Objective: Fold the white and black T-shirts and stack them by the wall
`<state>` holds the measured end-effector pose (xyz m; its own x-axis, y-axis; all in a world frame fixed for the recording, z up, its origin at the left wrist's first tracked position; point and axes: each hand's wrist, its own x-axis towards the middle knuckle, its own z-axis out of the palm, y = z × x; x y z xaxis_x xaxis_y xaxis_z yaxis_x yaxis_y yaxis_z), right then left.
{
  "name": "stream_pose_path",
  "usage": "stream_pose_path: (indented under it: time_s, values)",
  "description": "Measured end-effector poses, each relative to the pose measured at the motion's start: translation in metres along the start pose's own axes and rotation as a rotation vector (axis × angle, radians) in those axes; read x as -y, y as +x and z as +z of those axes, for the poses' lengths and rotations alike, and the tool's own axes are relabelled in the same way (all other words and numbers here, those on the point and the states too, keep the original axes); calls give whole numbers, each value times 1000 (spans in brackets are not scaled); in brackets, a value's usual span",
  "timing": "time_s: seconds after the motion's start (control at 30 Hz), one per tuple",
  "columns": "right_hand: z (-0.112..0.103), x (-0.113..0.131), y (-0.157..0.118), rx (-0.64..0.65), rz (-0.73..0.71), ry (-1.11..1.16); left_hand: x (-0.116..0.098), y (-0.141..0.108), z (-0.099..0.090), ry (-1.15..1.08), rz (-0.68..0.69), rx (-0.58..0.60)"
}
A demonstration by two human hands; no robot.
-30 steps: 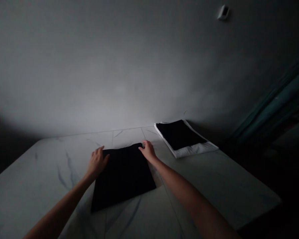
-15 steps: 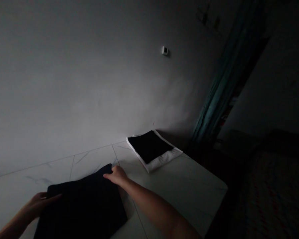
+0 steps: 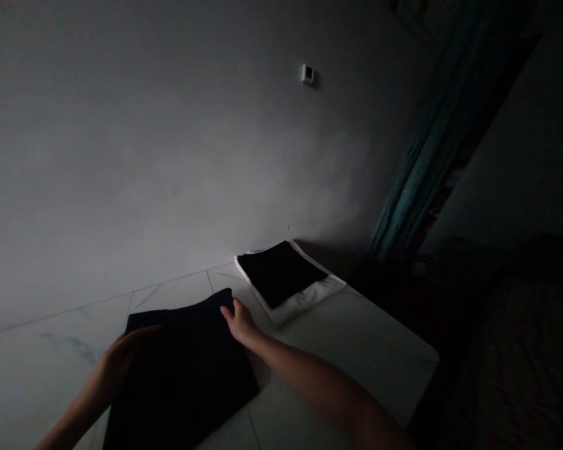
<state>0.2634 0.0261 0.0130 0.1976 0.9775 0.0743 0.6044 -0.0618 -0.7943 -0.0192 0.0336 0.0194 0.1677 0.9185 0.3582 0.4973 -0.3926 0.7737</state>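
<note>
A folded dark garment (image 3: 182, 369), black or very dark blue, is stretched between my hands over the marble-patterned table (image 3: 347, 369). My right hand (image 3: 240, 323) pinches its far right corner, thumb on top and fingers curled round the edge. At the left edge, my left hand (image 3: 117, 359) grips the cloth, with part of the hand lying over it and the other fingers hidden. Beyond my right hand lies a stack of folded clothes, a black piece (image 3: 281, 275) on top of a white one (image 3: 304, 301).
A pale wall (image 3: 145, 156) runs along the table's back edge, with a small white device (image 3: 308, 74) on it. To the right hangs a teal curtain (image 3: 413, 181). A patterned cloth surface (image 3: 507, 362) lies in the dark at lower right.
Both hands have carried the dark garment to the right and away from me, closer to the stack. The camera view has shifted slightly.
</note>
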Motion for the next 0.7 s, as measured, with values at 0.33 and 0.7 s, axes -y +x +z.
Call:
stream_pose_path:
  time_s: [0.33, 0.7]
  values:
    - [-212, -71, 70, -106, -209, 149, -143, 65, 148, -128, 262, 16]
    - [-220, -134, 223, -64, 112, -37, -90, 210, 283, -150, -201, -45]
